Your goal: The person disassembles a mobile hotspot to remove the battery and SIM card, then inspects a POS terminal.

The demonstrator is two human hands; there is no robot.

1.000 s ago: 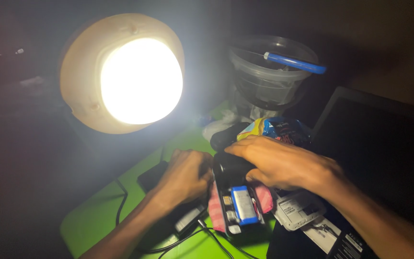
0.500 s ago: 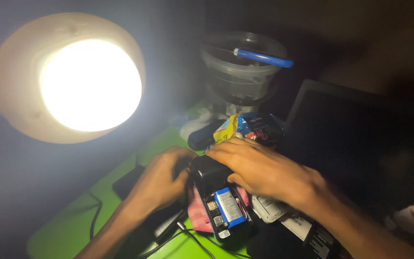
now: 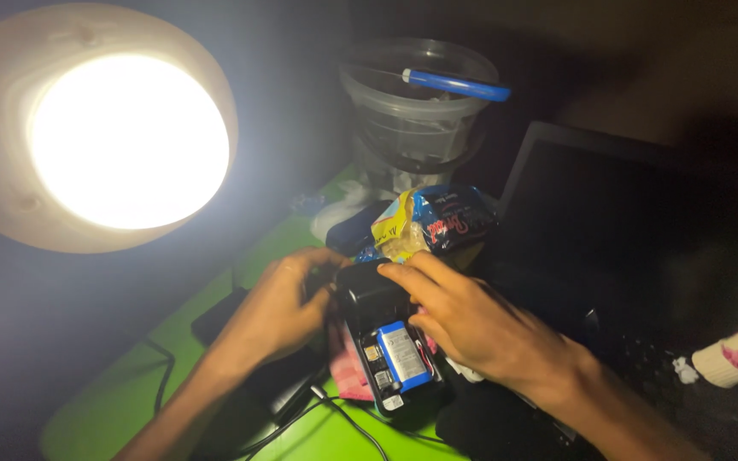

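Both hands bear on a small black device (image 3: pixel 377 329) lying on the green tabletop (image 3: pixel 121 401), just in front of a crinkled snack bag (image 3: pixel 424 222). The left hand (image 3: pixel 279 312) cups the device's left flank, fingers curled against its upper corner; its grip is closed on the casing. The right hand (image 3: pixel 471 320) lies over the right edge, its fingers pressed along the top end, likewise clamped on the device rather than spread.

The device's back is open: a blue battery cell (image 3: pixel 403 354) sits in the bay, with small circuit parts beside it (detail too dim to read). A pink cloth (image 3: pixel 348 371) lies under it.

Judgement: steady support from both sides is sound; pressure should stay on the casing, clear of the exposed cell and the thin wires (image 3: pixel 343 418) trailing nearby.

A bright round lamp (image 3: pixel 121 141) glares at left; stacked clear tubs (image 3: pixel 416 107) carry a blue pen (image 3: pixel 454 84). A dark laptop (image 3: pixel 625 222) stands right.
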